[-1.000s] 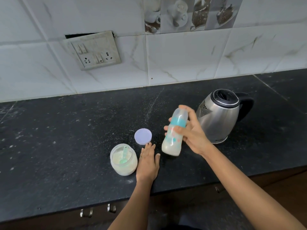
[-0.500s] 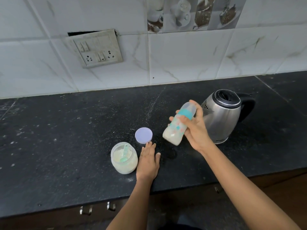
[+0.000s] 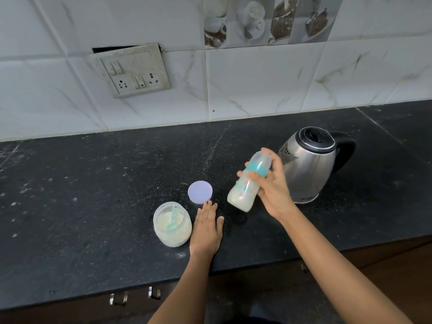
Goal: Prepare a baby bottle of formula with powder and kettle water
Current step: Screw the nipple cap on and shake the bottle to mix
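I judged this the mixing step: my right hand (image 3: pixel 273 190) gripped the capped baby bottle (image 3: pixel 242 197), tilted above the worktop (image 3: pixel 93 183) near the kettle (image 3: pixel 308 164), my left hand (image 3: pixel 207 230) lay flat beside the powder jar (image 3: pixel 171 226), and shaking would need a firm hold.

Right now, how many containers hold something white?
2: the open powder jar beside the left hand, and the baby bottle held tilted in the right hand. The electric kettle hides its inside.

black speckled counter (image 3: pixel 93 206), steel-and-black kettle (image 3: pixel 308 169), teal-banded bottle (image 3: pixel 247 183), lilac lid (image 3: pixel 200 192), white marbled tiles (image 3: pixel 257 83).
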A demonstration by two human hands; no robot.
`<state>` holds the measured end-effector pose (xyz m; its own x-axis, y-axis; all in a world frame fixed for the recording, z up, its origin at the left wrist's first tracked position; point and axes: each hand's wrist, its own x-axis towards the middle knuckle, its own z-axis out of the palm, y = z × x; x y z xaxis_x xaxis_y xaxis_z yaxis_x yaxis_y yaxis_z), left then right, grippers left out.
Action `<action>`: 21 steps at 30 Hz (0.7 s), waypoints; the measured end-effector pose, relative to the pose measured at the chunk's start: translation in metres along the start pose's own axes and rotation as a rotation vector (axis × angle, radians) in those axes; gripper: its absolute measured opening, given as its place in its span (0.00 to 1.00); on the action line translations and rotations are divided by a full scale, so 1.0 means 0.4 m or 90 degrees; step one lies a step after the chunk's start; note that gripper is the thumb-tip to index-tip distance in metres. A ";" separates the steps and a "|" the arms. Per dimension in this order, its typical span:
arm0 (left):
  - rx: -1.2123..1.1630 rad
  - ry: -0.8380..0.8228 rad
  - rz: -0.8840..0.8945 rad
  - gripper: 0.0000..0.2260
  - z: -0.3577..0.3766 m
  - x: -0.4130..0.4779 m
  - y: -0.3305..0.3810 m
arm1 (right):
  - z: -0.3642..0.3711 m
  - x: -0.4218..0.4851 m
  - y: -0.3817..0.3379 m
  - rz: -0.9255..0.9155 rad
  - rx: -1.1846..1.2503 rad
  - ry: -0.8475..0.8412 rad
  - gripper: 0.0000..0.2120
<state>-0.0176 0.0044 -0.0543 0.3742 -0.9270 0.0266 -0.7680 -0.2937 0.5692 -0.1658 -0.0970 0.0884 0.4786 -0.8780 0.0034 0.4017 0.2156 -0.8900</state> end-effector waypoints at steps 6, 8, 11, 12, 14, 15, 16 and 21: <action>0.002 0.001 0.004 0.22 -0.001 -0.001 -0.001 | -0.012 -0.027 0.001 0.014 -0.127 -0.161 0.35; -0.001 0.007 0.010 0.22 -0.002 0.000 0.001 | -0.006 -0.013 0.003 -0.005 -0.033 -0.065 0.33; -0.006 0.014 0.014 0.21 -0.003 -0.001 0.003 | -0.008 0.001 0.000 -0.001 0.082 0.009 0.31; -0.007 0.014 0.015 0.21 -0.003 -0.001 0.002 | -0.011 -0.001 -0.001 0.011 0.037 -0.039 0.31; -0.009 0.014 0.012 0.21 0.001 -0.002 -0.001 | -0.010 -0.012 -0.004 0.023 -0.058 -0.101 0.33; -0.010 0.016 0.012 0.21 0.001 -0.002 -0.002 | -0.008 -0.008 -0.003 0.009 -0.047 -0.087 0.32; -0.010 0.018 0.014 0.21 0.001 -0.003 -0.001 | -0.002 -0.003 -0.001 -0.008 0.001 -0.034 0.31; -0.006 0.020 0.021 0.21 -0.005 -0.004 0.003 | 0.002 -0.017 0.010 0.026 -0.001 -0.064 0.34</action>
<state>-0.0182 0.0059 -0.0520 0.3656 -0.9280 0.0716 -0.7754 -0.2612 0.5749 -0.1669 -0.0898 0.0852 0.5711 -0.8208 0.0123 0.3792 0.2505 -0.8908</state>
